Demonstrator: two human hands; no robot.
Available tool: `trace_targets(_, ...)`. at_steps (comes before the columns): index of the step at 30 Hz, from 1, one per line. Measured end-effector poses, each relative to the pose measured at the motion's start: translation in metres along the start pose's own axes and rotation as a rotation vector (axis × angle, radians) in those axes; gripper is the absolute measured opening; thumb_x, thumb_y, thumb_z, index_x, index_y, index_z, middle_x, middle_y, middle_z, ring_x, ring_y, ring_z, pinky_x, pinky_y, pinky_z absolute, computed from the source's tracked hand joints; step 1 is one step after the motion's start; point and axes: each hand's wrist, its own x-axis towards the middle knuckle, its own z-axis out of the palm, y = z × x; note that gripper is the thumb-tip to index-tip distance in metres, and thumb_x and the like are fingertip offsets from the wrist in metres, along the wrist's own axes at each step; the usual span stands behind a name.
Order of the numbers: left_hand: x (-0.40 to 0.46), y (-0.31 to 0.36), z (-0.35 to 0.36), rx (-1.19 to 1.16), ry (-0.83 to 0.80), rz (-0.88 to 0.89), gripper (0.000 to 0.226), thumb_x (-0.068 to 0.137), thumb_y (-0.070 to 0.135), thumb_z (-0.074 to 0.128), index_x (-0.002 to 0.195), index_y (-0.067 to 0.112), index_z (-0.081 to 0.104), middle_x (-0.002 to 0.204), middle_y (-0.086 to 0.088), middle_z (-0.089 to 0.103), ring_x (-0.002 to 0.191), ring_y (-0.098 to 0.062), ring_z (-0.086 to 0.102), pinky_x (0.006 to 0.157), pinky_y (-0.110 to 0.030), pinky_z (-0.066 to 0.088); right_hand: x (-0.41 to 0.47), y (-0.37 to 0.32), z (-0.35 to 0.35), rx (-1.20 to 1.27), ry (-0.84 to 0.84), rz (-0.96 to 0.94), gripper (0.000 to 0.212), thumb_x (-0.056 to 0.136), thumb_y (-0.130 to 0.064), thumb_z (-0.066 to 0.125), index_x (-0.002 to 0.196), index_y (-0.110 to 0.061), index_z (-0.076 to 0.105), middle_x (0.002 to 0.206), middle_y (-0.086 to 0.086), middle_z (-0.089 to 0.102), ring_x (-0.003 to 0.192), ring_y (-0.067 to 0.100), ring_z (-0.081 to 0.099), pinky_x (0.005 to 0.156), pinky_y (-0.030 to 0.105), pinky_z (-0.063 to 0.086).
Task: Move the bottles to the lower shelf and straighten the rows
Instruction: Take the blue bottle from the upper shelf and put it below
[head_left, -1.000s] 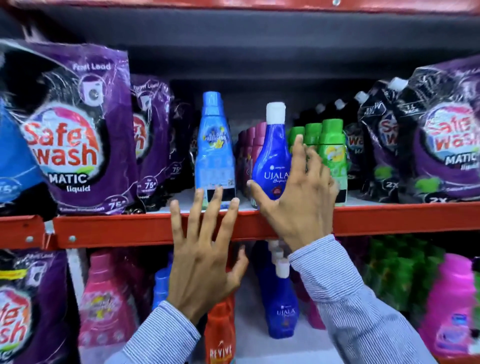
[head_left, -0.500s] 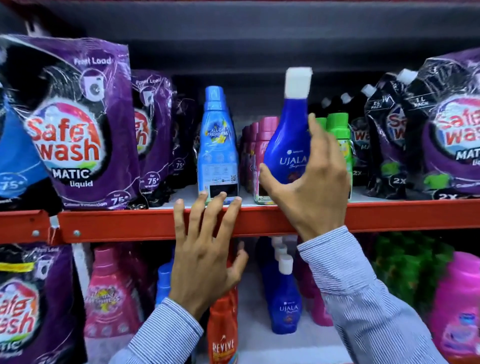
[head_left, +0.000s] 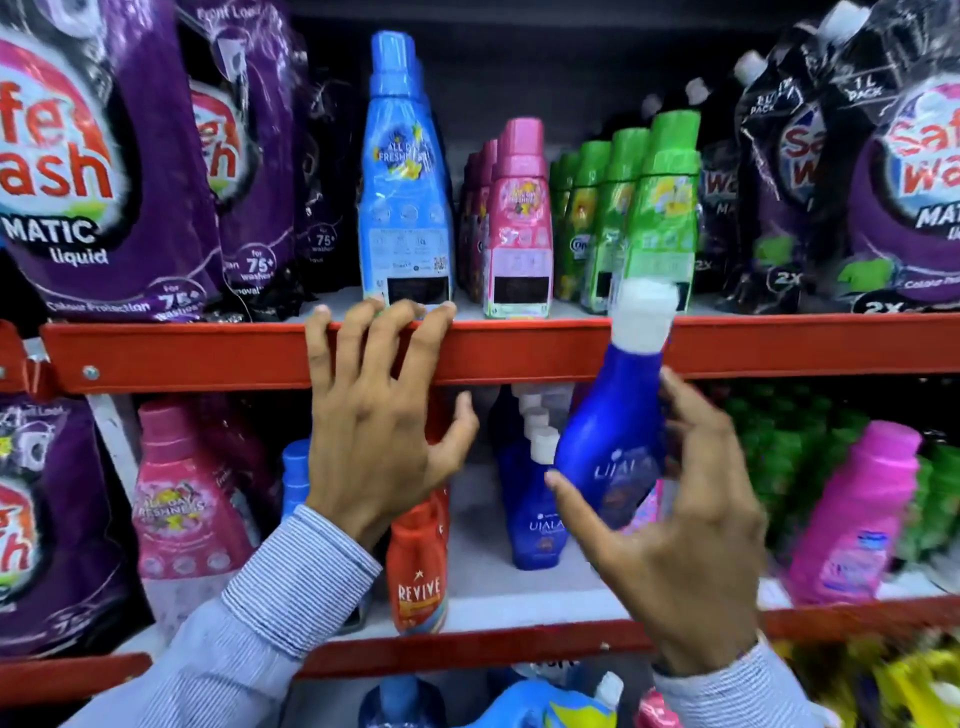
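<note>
My right hand (head_left: 680, 540) grips a dark blue Ujala bottle (head_left: 613, 436) with a white cap, tilted, in front of the red upper shelf rail (head_left: 519, 351) and the lower shelf opening. Behind it on the lower shelf (head_left: 530, 603) stands a row of the same blue Ujala bottles (head_left: 530, 525). My left hand (head_left: 374, 415) rests with its fingers hooked over the red rail, below a light blue bottle (head_left: 405, 192). Pink bottles (head_left: 517, 228) and green bottles (head_left: 654, 208) stand in rows on the upper shelf.
Purple Safewash pouches (head_left: 98, 171) fill the upper shelf's left and right ends. The lower shelf holds a red Revive bottle (head_left: 418, 571), a pink bottle (head_left: 182, 519) at left, a magenta bottle (head_left: 852, 519) at right and green bottles behind it.
My right hand lifted the blue Ujala bottle off the upper shelf and brought it down in front of the rail toward the lower shelf. My left hand stayed on the rail. The view moved closer.
</note>
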Motion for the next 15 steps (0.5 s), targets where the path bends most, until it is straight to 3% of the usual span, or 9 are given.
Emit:
trace_targets(7, 0.000, 0.002, -0.003, -0.010, -0.014, -0.018, 0.068, 0.083, 0.041, 0.071, 0.144, 0.014, 0.058, 0.131, -0.016, 0.063, 0.128, -0.041, 0.056, 0.124, -0.066, 0.024, -0.066, 0.045, 0.051, -0.115, -0.237, 0.181, 0.093, 0.062, -0.043, 0.092, 0.136, -0.014, 0.044, 0.126, 0.006, 0.060, 0.114, 0.028, 0.061, 0.087, 0.034, 0.053)
trace_targets(15, -0.001, 0.001, -0.007, -0.001, -0.054, -0.020, 0.068, 0.085, 0.041, 0.069, 0.146, 0.014, 0.056, 0.133, -0.016, 0.062, 0.131, -0.041, 0.054, 0.124, -0.065, 0.023, -0.096, 0.071, 0.084, -0.161, -0.394, 0.267, 0.091, 0.062, -0.044, 0.089, 0.136, -0.013, 0.044, 0.126, 0.007, 0.057, 0.115, 0.031, 0.058, 0.081, 0.041, 0.057)
